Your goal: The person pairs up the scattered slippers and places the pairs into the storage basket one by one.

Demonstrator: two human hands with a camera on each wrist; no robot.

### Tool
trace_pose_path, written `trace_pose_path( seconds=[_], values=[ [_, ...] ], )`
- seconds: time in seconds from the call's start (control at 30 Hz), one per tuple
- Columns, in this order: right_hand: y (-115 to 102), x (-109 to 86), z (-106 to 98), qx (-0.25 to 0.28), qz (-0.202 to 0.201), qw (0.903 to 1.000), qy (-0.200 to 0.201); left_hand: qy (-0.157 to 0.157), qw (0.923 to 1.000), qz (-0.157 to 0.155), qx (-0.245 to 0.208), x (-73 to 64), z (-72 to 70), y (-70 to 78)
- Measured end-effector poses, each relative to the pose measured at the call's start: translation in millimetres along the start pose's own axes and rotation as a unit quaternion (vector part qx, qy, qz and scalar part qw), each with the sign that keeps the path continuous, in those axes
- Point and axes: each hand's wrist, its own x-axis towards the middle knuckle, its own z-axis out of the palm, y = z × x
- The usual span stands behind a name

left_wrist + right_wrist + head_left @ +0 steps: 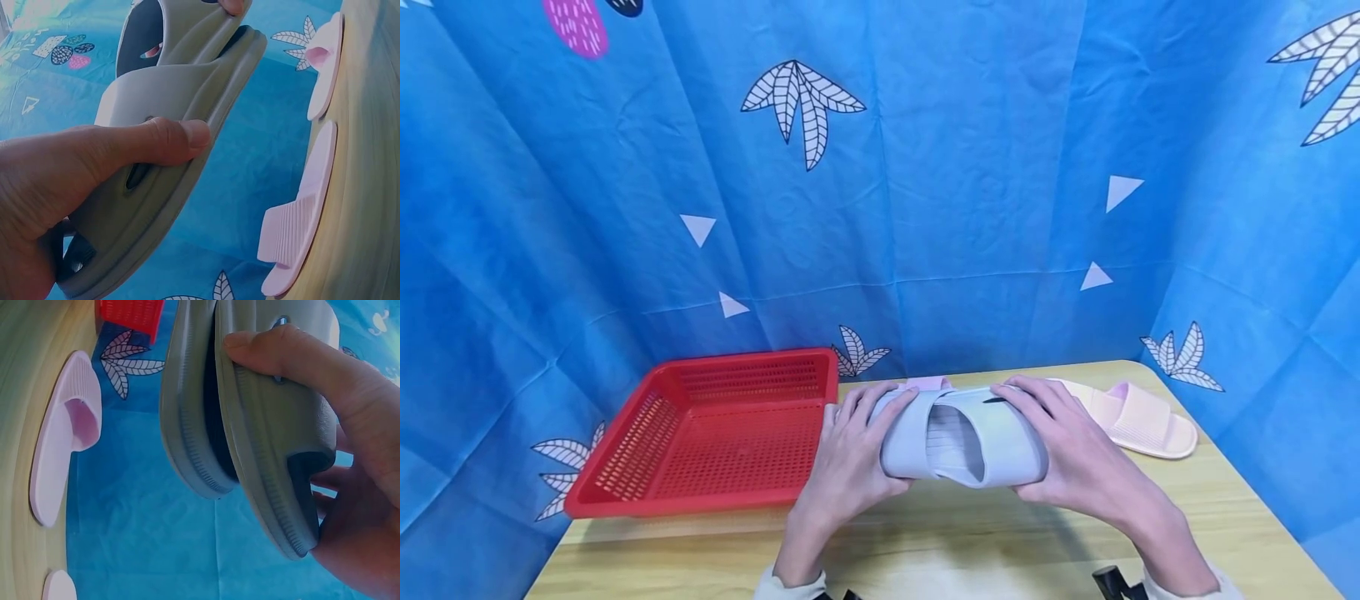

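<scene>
Above the table, a pair of light grey slippers is held close together, overlapping toe to heel or nearly so. My left hand (pixel 850 454) grips the left grey slipper (pixel 904 442), and in the left wrist view its thumb lies across the strap's side. The right grey slipper (pixel 1015 442) is in my right hand (pixel 1075 450), thumb on its side in the right wrist view. Beyond my hands lie two pink slippers on the table: one pink slipper (pixel 1146 421) at the right, the other pink slipper (pixel 928 383) mostly hidden behind the grey pair.
A red perforated plastic basket (pixel 700 502) stands on the left of the wooden table (pixel 1217 517). A blue patterned curtain (pixel 970 208) hangs behind the table and along both sides. Dark wrist mounts show at the sleeves.
</scene>
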Motion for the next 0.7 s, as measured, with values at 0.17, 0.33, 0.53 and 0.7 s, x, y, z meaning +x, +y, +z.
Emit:
trace_pose_path(
  seconds=[0.17, 0.33, 0.53, 0.7],
  values=[
    [-0.6, 1.0, 0.2, 0.005, -0.005, 1.0000, 0.004, 0.010, 0.9999, 0.004, -0.013, -0.2, 3.2, -0.9],
    [-0.5, 0.7, 0.4, 0.010, -0.005, 0.9999, 0.001, 0.010, 0.9997, 0.005, -0.021, -0.3, 9.2, -0.1],
    [0.7, 1.6, 5.6, 0.019, -0.002, 0.9998, -0.002, 0.005, 0.9997, -0.006, -0.025, -0.2, 8.7, 2.0],
    [3.0, 1.1, 9.0, 0.020, -0.001, 0.9998, -0.001, -0.004, 0.9998, -0.008, -0.020, 1.8, 9.8, 3.6]
  ],
)
